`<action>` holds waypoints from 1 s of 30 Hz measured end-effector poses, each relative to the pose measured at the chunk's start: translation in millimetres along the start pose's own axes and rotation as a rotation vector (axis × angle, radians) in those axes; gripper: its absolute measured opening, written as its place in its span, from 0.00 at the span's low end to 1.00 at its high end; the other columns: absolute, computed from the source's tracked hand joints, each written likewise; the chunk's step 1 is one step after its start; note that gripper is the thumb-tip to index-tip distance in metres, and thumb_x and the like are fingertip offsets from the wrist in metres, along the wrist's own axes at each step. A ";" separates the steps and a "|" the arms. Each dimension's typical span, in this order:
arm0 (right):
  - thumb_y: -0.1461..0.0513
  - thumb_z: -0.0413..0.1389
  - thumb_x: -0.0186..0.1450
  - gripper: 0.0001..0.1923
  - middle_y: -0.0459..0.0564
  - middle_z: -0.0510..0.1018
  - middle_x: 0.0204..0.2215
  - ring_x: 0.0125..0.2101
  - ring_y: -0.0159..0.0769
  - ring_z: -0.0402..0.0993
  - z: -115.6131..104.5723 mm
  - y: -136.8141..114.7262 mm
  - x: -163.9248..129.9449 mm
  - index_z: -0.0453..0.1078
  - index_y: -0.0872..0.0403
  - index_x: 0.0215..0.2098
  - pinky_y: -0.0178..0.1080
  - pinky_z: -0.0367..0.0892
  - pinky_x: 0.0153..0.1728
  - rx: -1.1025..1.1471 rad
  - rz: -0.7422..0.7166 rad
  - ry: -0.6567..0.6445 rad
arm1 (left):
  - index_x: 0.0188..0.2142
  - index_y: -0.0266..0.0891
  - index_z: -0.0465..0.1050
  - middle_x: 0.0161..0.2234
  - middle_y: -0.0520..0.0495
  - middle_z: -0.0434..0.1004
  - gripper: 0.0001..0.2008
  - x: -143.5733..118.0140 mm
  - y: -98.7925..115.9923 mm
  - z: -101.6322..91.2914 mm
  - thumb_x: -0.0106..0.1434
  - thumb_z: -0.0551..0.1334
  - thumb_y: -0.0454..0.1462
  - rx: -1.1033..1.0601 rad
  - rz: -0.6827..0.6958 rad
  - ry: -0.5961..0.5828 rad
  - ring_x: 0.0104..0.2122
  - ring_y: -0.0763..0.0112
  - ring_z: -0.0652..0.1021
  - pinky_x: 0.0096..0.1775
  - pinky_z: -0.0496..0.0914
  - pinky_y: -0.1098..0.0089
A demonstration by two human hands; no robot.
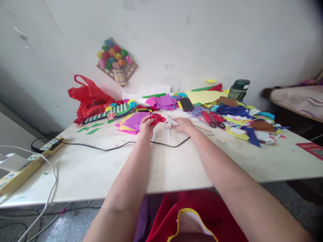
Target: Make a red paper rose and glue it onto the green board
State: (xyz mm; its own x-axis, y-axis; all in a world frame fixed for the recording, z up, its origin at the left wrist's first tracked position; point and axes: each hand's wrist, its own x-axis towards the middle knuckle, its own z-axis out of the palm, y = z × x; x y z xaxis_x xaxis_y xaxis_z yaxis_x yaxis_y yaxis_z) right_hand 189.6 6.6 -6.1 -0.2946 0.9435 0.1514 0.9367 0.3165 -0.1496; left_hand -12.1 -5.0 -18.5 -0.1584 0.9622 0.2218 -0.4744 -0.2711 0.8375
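Red paper piece [156,118] sits pinched between the thumb and closed fingers of the left hand [145,127]. Just beside it, the right hand [184,125] is curled closed around a white glue gun [170,123]. On the tabletop [176,168], purple sheets [136,121] lie left of both hands, scissors [213,123] right.

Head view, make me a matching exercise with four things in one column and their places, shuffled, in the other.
Things:
1. Red paper piece
2. White glue gun
3. Green bottle
4. Yellow power strip

Places:
A. At the right hand
B. Along the table's left edge
C. In the left hand's fingers
D. Near the wall

Pairs: 1-C, 2-A, 3-D, 4-B
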 end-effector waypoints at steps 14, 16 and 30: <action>0.60 0.47 0.64 0.18 0.54 0.75 0.47 0.50 0.46 0.65 -10.8 -11.7 -1.5 0.75 0.50 0.46 0.47 0.54 0.50 0.017 -0.011 0.294 | 0.33 0.40 0.66 0.29 0.51 0.75 0.21 -7.5 0.3 13.8 0.38 0.68 0.28 -0.132 -0.033 0.050 0.29 0.69 0.77 0.36 0.74 0.63; 0.61 0.47 0.64 0.18 0.52 0.77 0.45 0.49 0.44 0.67 -10.9 -15.7 1.7 0.76 0.51 0.45 0.46 0.55 0.50 0.133 -0.030 0.323 | 0.34 0.40 0.66 0.28 0.52 0.75 0.21 -7.3 -0.2 14.2 0.38 0.68 0.28 -0.123 -0.032 0.050 0.29 0.69 0.77 0.36 0.74 0.62; 0.62 0.50 0.61 0.15 0.49 0.78 0.42 0.44 0.40 0.72 -4.9 -31.1 10.1 0.76 0.51 0.41 0.41 0.64 0.47 0.817 -0.139 0.433 | 0.34 0.38 0.67 0.31 0.51 0.77 0.22 -11.9 -4.1 15.4 0.38 0.70 0.32 0.021 0.004 -0.046 0.31 0.69 0.77 0.36 0.72 0.64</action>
State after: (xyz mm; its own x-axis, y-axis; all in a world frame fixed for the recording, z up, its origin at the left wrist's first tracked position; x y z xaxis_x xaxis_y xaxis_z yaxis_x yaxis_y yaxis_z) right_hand 158.4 5.7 4.9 -0.1437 0.8252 0.5462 0.4263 0.5497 -0.7184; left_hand 5.1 -14.9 -16.9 -0.1200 0.9615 0.2472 -0.4550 -0.2746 0.8471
